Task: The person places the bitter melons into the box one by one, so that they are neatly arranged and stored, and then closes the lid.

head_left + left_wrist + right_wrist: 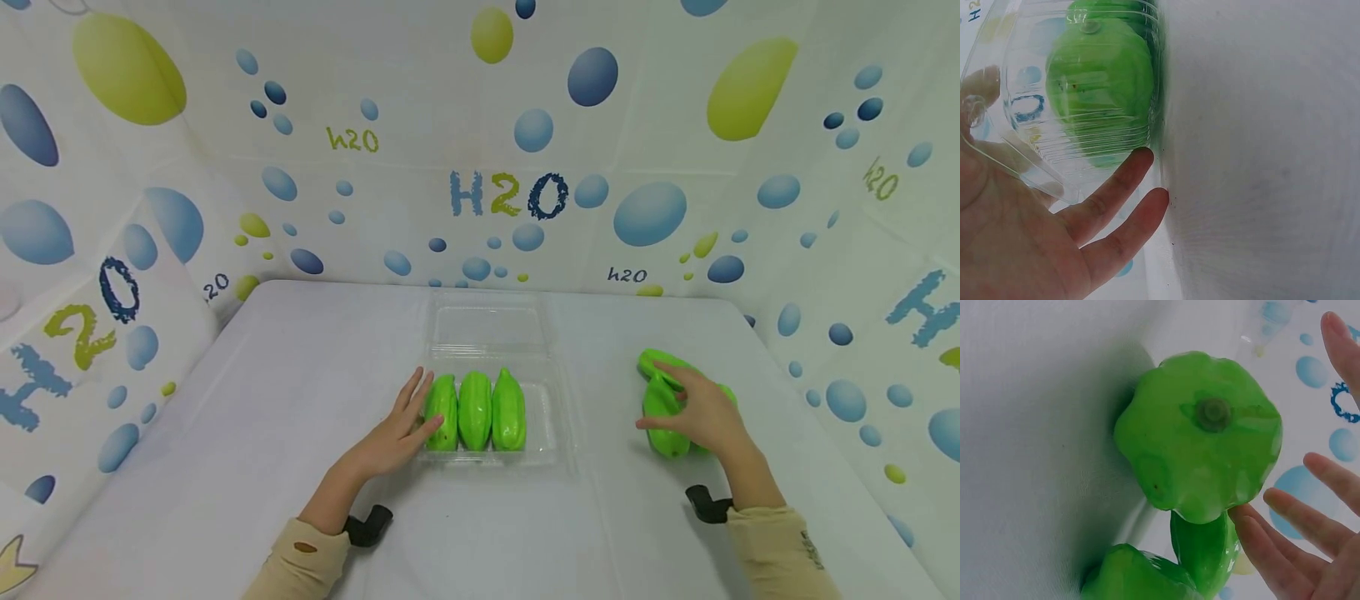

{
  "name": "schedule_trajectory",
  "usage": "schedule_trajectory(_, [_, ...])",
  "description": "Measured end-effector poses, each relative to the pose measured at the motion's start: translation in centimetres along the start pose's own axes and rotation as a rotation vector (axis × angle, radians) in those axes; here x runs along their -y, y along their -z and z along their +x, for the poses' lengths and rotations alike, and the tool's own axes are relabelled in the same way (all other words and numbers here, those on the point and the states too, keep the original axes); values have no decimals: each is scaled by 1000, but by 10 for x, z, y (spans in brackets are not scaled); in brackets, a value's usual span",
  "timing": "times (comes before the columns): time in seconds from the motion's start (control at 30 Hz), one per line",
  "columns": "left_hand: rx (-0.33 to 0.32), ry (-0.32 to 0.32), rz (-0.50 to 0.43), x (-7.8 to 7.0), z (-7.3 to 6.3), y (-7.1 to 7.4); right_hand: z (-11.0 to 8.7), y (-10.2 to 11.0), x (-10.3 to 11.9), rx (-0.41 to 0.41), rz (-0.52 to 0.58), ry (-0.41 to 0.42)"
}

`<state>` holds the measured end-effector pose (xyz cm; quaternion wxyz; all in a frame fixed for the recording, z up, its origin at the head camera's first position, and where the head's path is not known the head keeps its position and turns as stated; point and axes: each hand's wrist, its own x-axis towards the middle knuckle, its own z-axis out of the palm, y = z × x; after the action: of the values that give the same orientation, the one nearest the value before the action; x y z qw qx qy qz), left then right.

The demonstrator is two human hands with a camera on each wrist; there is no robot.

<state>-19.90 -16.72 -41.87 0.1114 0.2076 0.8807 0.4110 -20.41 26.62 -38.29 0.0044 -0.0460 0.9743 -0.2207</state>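
White cloth [427, 67] printed with blue and lime bubbles stands behind your pale tabletop [225, 467]. Three green ridged fruits [474, 412] lie side by side in an open, clear plastic container [546, 417]. Your left grip [390, 437], fingers straight and apart, holds nothing at the container's left side. Well to the right, three more green fruits [660, 402] cluster beneath your right grip [705, 412], spread wide around one without clasping it; you cannot tell whether fingertips touch.

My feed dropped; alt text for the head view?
A person's right hand is spread over a cluster of glossy, ribbed, green fruit-shaped objects on a white table. The left hand is at the left side of an open, clear plastic box holding three similar objects in a row.
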Motion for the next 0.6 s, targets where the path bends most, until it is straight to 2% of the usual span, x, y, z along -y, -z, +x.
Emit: schedule_trajectory(0.6, [-2,11,8,1,0,0,0,-5,-10,71,7,-5])
